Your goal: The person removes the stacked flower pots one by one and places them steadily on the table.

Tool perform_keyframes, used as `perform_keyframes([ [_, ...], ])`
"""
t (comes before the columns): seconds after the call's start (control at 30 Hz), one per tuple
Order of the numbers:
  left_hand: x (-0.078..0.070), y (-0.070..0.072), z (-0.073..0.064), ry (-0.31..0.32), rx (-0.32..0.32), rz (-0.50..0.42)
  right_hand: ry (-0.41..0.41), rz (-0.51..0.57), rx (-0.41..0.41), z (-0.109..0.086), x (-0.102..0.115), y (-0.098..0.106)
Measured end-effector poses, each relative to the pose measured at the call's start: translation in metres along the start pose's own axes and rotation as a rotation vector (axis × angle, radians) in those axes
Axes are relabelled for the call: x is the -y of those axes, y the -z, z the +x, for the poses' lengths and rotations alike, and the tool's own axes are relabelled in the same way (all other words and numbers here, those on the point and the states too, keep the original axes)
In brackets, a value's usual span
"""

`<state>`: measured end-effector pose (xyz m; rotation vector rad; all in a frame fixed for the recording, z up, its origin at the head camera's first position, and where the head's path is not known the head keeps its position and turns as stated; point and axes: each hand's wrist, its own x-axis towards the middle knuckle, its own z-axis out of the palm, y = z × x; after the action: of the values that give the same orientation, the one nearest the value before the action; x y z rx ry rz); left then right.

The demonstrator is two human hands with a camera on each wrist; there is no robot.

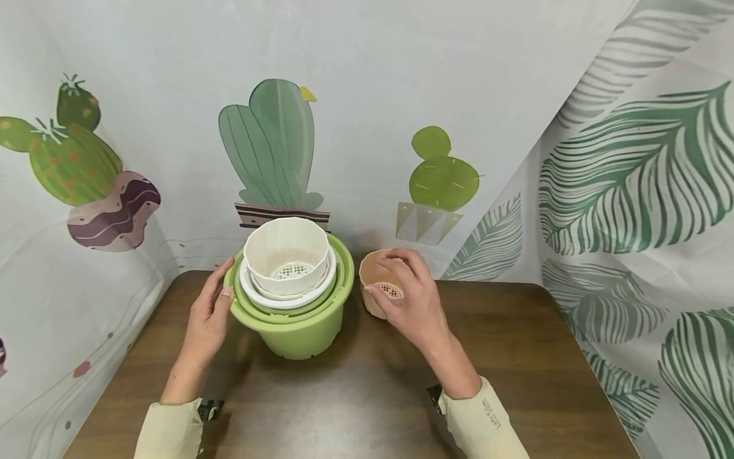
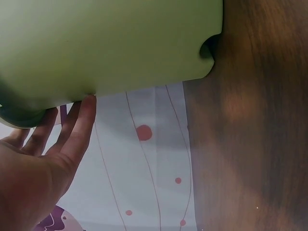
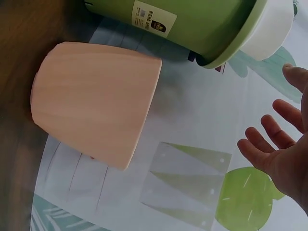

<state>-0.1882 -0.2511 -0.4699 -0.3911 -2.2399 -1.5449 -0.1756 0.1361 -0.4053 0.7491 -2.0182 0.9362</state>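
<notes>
A stack of nested flower pots stands at the table's back: a large green pot point(image 1: 301, 335) outermost, another green rim inside, then a white pot point(image 1: 248, 285) and a cream pot point(image 1: 287, 245) on top. My left hand point(image 1: 208, 315) touches the green pot's left side, fingertips against its outer wall in the left wrist view, thumb at the rim. Right of the stack, a pink flower pot point(image 1: 370, 274) with a latticed bottom stands upright. Above it hovers my right hand point(image 1: 415, 303), fingers spread and apart from the pot point(image 3: 96, 101) in the right wrist view.
The brown wooden table point(image 1: 344, 408) ends at a cloth backdrop point(image 1: 367, 127) printed with cacti and leaves, close behind the pots. A paper label point(image 3: 154, 18) is on the green pot's side.
</notes>
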Motion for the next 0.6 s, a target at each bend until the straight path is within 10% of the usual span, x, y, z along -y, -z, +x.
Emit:
perform_keyframes([
  [0.6, 0.0, 0.0, 0.0, 0.008, -0.004, 0.002, 0.044, 0.018, 0.016, 0.014, 0.015, -0.01],
])
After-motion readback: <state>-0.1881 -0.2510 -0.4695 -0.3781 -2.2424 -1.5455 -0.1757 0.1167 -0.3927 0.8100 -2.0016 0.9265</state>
